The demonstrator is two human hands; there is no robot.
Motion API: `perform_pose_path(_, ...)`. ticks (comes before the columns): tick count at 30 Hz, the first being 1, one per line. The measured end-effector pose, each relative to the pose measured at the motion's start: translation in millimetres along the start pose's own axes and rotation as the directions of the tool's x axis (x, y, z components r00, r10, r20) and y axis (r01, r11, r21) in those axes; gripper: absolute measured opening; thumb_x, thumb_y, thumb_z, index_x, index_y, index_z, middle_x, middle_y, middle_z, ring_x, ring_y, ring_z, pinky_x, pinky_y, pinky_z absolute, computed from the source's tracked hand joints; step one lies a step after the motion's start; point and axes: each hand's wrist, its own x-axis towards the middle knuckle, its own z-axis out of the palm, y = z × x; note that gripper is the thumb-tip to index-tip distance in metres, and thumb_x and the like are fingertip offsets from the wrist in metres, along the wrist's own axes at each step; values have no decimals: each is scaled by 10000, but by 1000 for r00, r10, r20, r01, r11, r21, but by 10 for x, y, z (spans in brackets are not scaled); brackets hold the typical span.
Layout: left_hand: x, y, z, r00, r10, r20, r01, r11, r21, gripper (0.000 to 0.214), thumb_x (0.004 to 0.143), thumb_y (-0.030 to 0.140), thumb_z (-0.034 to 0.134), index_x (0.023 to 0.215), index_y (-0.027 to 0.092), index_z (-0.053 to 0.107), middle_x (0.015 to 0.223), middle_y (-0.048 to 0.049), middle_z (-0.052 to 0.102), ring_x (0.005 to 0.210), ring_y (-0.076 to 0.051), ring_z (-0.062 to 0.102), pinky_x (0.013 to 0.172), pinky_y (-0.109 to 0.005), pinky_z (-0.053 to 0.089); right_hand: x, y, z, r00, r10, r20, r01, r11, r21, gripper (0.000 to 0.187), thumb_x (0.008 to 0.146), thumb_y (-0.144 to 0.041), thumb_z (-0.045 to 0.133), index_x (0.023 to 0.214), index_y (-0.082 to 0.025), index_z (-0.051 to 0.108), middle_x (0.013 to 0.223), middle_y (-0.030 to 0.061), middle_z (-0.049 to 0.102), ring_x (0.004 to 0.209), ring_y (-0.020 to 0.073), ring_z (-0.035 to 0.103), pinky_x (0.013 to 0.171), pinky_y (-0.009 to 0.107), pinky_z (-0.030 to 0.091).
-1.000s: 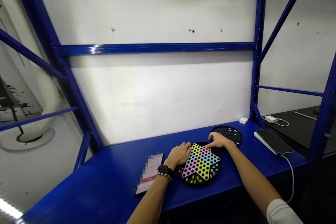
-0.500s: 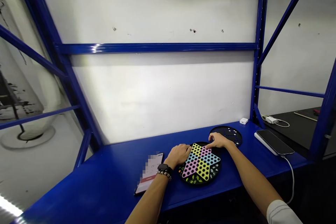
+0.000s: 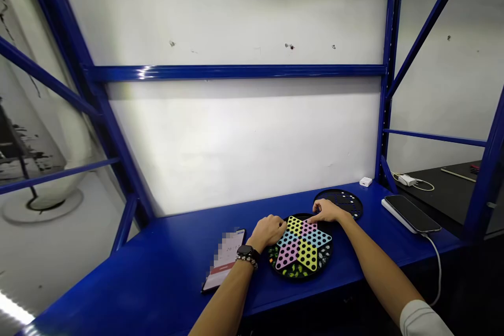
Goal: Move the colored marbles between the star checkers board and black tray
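While left hand (image 3: pixel 268 232) and right hand (image 3: pixel 326 211) clench rim: round plastic Chinese checkers board (image 3: pixel 293 275).

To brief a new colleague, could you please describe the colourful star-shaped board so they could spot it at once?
On the blue steel shelf, look between the person's left hand and right hand. The star-shaped board with pink, yellow and blue dotted arms sits on a round black base; the disc behind lacks colour.

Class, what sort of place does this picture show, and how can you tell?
Probably a workshop or storeroom: blue metal shelving, a scuffed white wall behind it, and a charger with its cable nearby.
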Motion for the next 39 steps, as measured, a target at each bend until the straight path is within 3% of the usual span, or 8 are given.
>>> perform_pose_path(10,-2,5,7,999,-47,-14,47,999,17,424,895,327,376,612,183,657,747,-125,733,638,-195,646,577,-288,325,-2,-16,-2,1000,18,1,-18,1000,-21,546,581,-621,827,894,-202,670,944,46,675,830,179,589,641,242,398)
perform_pose_path(16,-40,-3,-5,993,-68,-97,64,997,-42,467,924,342,347,562,185,595,671,-80,692,578,-161,587,541,-292,257,-1,-3,5,1000,-1,-11,1,1000,16,548,574,-612,836,891,-196,672,906,33,654,788,160,564,623,237,384)
perform_pose_path(20,-39,-36,5,987,-90,-134,75,991,-112,493,934,340,350,510,185,549,569,-47,610,537,-143,528,541,-293,243,0,-32,21,991,-57,-124,64,996,55,505,566,-569,851,832,-187,654,799,0,598,704,129,509,600,235,358)
perform_pose_path(24,-24,-71,-18,968,-161,-191,124,974,-191,501,926,360,353,481,189,509,507,-9,501,477,-118,412,529,-302,198,-12,-142,16,951,-47,-305,89,988,124,429,705,-590,744,763,-184,617,676,-28,528,618,107,443,574,238,331)
perform_pose_path(28,-30,-49,-96,931,-207,-300,136,961,-241,517,938,367,316,472,196,462,490,-2,458,477,-117,366,540,-306,194,-13,-348,65,927,-77,-368,182,949,258,486,831,-640,577,657,-186,555,595,-40,464,574,100,404,565,238,326)
perform_pose_path(32,-59,81,-141,886,-149,-439,73,980,-186,471,932,357,324,521,196,489,564,-21,544,528,-126,415,568,-293,245,-2,-618,269,974,-122,-192,203,844,497,634,867,-758,409,653,-183,568,519,-42,436,480,87,374,494,225,306)
perform_pose_path(35,-78,216,-131,887,-43,-460,-23,990,-137,474,931,339,321,524,193,515,628,-33,594,546,-122,440,583,-284,287,-22,-833,459,989,-96,116,-20,676,737,713,855,-831,288,693,-191,556,490,-37,475,357,66,303,377,206,222)
perform_pose_path(39,-69,370,-154,884,63,-463,-139,981,-131,440,925,306,334,575,195,577,689,-43,640,578,-133,488,614,-287,332,-73,-1041,612,921,-87,380,-323,375,869,676,887,-804,233,614,-218,428,435,-54,368,329,65,259,327,182,184)
